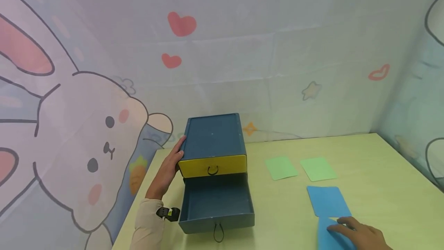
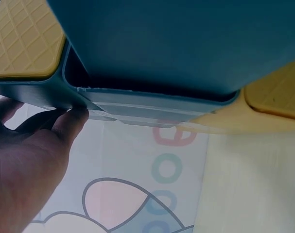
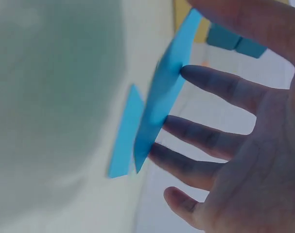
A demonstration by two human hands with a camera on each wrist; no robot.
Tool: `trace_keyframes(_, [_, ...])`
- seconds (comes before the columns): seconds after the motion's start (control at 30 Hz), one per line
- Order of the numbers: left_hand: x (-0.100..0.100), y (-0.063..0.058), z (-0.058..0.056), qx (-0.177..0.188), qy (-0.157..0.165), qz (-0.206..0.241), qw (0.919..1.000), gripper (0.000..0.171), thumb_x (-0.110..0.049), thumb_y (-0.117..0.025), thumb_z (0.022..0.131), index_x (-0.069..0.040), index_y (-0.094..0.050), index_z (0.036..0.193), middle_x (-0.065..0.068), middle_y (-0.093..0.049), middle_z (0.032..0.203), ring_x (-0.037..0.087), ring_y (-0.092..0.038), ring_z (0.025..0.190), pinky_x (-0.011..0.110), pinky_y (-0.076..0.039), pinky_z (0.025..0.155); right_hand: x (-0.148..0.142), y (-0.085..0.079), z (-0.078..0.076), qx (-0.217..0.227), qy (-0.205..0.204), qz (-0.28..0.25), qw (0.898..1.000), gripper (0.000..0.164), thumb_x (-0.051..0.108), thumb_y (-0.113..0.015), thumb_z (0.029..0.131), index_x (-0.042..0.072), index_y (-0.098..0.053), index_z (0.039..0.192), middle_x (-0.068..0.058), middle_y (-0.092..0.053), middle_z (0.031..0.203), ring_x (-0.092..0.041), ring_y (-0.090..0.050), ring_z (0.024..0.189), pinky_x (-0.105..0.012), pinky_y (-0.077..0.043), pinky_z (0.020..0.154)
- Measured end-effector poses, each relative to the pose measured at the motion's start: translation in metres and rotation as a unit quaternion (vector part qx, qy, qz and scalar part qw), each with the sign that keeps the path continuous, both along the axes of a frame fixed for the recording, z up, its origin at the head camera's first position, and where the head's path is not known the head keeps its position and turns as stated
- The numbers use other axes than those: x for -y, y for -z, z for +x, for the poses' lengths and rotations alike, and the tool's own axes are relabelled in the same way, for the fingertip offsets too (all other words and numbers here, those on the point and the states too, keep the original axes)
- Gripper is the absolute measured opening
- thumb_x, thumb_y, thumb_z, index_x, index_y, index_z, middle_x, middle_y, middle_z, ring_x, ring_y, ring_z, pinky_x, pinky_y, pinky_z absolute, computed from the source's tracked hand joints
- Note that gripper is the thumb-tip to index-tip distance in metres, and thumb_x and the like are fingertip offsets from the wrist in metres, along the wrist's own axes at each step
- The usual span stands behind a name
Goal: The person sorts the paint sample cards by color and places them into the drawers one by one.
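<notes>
The left hand (image 1: 168,169) lies spread along the left side of the blue drawer unit (image 1: 213,136), whose lower drawer (image 1: 201,225) is pulled out toward the near edge. On the right, the right hand (image 1: 364,235) pinches the near blue sheet (image 1: 325,239), which bows between thumb and fingers. The far blue sheet (image 1: 328,200) lies just beyond it on the table (image 1: 388,173), with two green sheets (image 1: 318,169) farther still.

- My sleeved left forearm (image 1: 149,221) rises at seven o'clock.
- My left hand (image 1: 169,169) reaches toward one o'clock, fingers extended.
- My right hand (image 1: 362,233), at four o'clock, points toward ten.
- Its fingers (image 3: 220,87) are parted, slightly bent; its thumb (image 3: 256,22) lies at one o'clock.
</notes>
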State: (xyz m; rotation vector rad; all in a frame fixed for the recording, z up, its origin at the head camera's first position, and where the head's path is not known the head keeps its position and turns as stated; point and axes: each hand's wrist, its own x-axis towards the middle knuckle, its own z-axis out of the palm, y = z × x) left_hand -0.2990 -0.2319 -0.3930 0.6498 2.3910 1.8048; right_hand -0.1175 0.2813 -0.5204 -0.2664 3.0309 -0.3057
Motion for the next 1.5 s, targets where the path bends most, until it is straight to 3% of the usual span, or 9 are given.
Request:
trace_keyframes(0.13, [-0.002,-0.001,0.000,-0.002,0.001,0.003,1.0000,0.058,-0.047,-0.028,0.109,-0.034,-0.010,0.163,-0.002,0.001,0.172,0.034,-0.007,0.159,0.060,-0.013,0.126,0.002,-0.017,0.003,-0.059,-0.055,-0.005,0.997,0.069,0.068,-0.076,0.073,0.025,-0.064,0.125,-0.008,-0.060,0.124,-0.032,-0.065,0.098,-0.052,-0.053,0.068])
trace_keyframes(0.27, [-0.002,0.000,0.000,0.001,0.002,0.003,1.0000,0.059,-0.048,-0.028,0.109,-0.035,-0.010,0.163,-0.002,0.002,0.172,0.034,-0.008,0.159,0.060,-0.013,0.126,0.003,-0.027,0.006,-0.114,-0.084,-0.013,0.990,0.071,0.067,-0.079,0.069,0.024,-0.064,0.124,-0.007,-0.061,0.122,-0.032,-0.065,0.095,-0.045,-0.055,0.065])
trace_keyframes(0.4, [-0.002,0.002,0.000,0.000,0.001,0.002,1.0000,0.058,-0.048,-0.028,0.109,-0.034,-0.010,0.163,-0.001,0.002,0.172,0.035,-0.007,0.159,0.060,-0.013,0.126,0.013,-0.040,0.007,-0.143,-0.076,-0.025,0.986,0.061,0.064,-0.078,0.074,0.028,-0.066,0.122,-0.003,-0.062,0.124,-0.031,-0.065,0.101,-0.037,-0.057,0.071])
trace_keyframes(0.53, [-0.001,0.003,0.000,-0.003,-0.001,0.003,1.0000,0.059,-0.048,-0.027,0.109,-0.033,-0.010,0.163,-0.001,0.002,0.172,0.035,-0.007,0.159,0.060,-0.014,0.126,0.034,-0.064,0.005,-0.138,-0.075,-0.047,0.987,0.055,0.062,-0.073,0.081,0.030,-0.065,0.125,-0.002,-0.061,0.131,-0.033,-0.064,0.112,-0.035,-0.058,0.078])
trace_keyframes(0.7, [0.000,0.003,0.000,-0.001,0.002,0.003,1.0000,0.059,-0.047,-0.027,0.109,-0.033,-0.009,0.163,-0.001,0.002,0.172,0.035,-0.008,0.159,0.061,-0.014,0.126,0.063,-0.089,0.000,-0.192,-0.110,-0.054,0.974,0.054,0.063,-0.071,0.083,0.034,-0.063,0.127,0.003,-0.060,0.135,-0.025,-0.062,0.117,-0.034,-0.058,0.082])
trace_keyframes(0.83, [0.000,0.003,-0.001,-0.001,-0.001,0.003,1.0000,0.058,-0.047,-0.027,0.109,-0.033,-0.009,0.163,-0.001,0.001,0.172,0.035,-0.008,0.159,0.060,-0.014,0.126,0.084,-0.108,-0.007,-0.234,-0.145,-0.054,0.960,0.052,0.062,-0.070,0.085,0.035,-0.062,0.129,0.003,-0.060,0.135,-0.021,-0.061,0.118,-0.040,-0.058,0.086])
trace_keyframes(0.97, [-0.001,0.002,-0.001,0.000,-0.002,0.005,1.0000,0.058,-0.047,-0.028,0.109,-0.033,-0.010,0.163,-0.001,0.001,0.172,0.035,-0.008,0.159,0.061,-0.014,0.126,0.100,-0.124,-0.016,-0.233,-0.175,-0.063,0.955,0.051,0.061,-0.068,0.086,0.035,-0.063,0.129,0.001,-0.060,0.136,-0.022,-0.061,0.120,-0.045,-0.057,0.088])
trace_keyframes(1.2, [-0.001,0.001,0.000,-0.002,-0.001,0.007,1.0000,0.058,-0.046,-0.027,0.109,-0.032,-0.010,0.163,-0.002,0.001,0.172,0.034,-0.007,0.159,0.060,-0.012,0.126,0.121,-0.136,-0.027,-0.246,-0.220,-0.075,0.941,0.048,0.060,-0.067,0.089,0.032,-0.064,0.128,0.001,-0.061,0.135,-0.019,-0.061,0.119,-0.043,-0.056,0.090])
trace_keyframes(1.5, [-0.001,0.003,0.000,-0.004,-0.002,0.008,1.0000,0.057,-0.048,-0.028,0.109,-0.035,-0.011,0.162,-0.002,0.001,0.172,0.034,-0.007,0.159,0.060,-0.013,0.126,0.139,-0.145,-0.044,-0.199,-0.278,-0.104,0.934,0.046,0.054,-0.068,0.090,0.030,-0.063,0.129,-0.001,-0.057,0.140,-0.019,-0.059,0.122,-0.039,-0.057,0.092])
